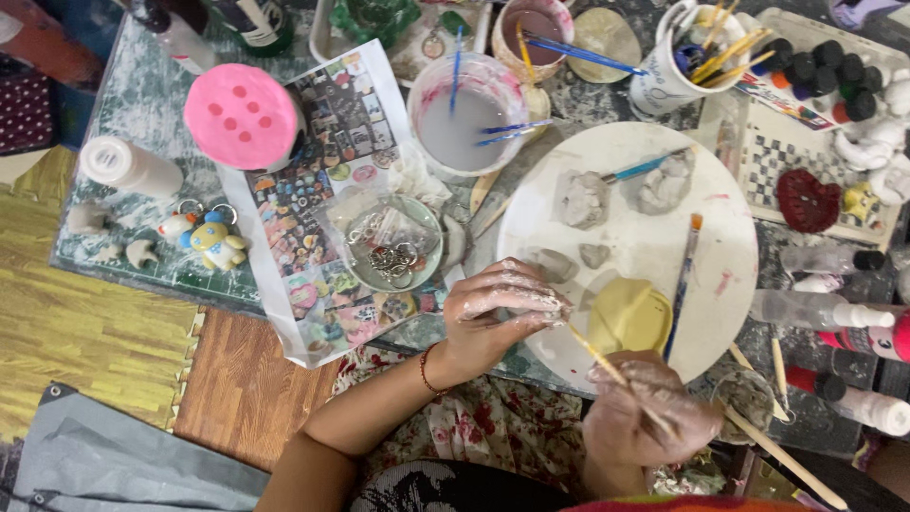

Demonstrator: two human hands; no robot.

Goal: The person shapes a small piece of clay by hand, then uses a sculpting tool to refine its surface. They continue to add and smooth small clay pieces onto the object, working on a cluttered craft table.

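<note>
My left hand (500,311), smeared with pale clay, is closed around a small grey clay piece at the near edge of a round white board (645,232). Just to the right and nearer me, my right hand (649,412) grips a thin wooden stick (595,351) whose tip points up-left at the left hand's fingers. A flattened yellow clay lump (629,318) lies on the board between the hands. Grey clay lumps (581,197) and two paintbrushes (683,275) also rest on the board.
A tub of cloudy water with brushes (464,118), a cup of brushes (678,57), a pink lidded container (242,114), a printed picture sheet (332,180), a bowl of metal rings (393,245), small figurines (213,242) and paint bottles (825,308) crowd the table.
</note>
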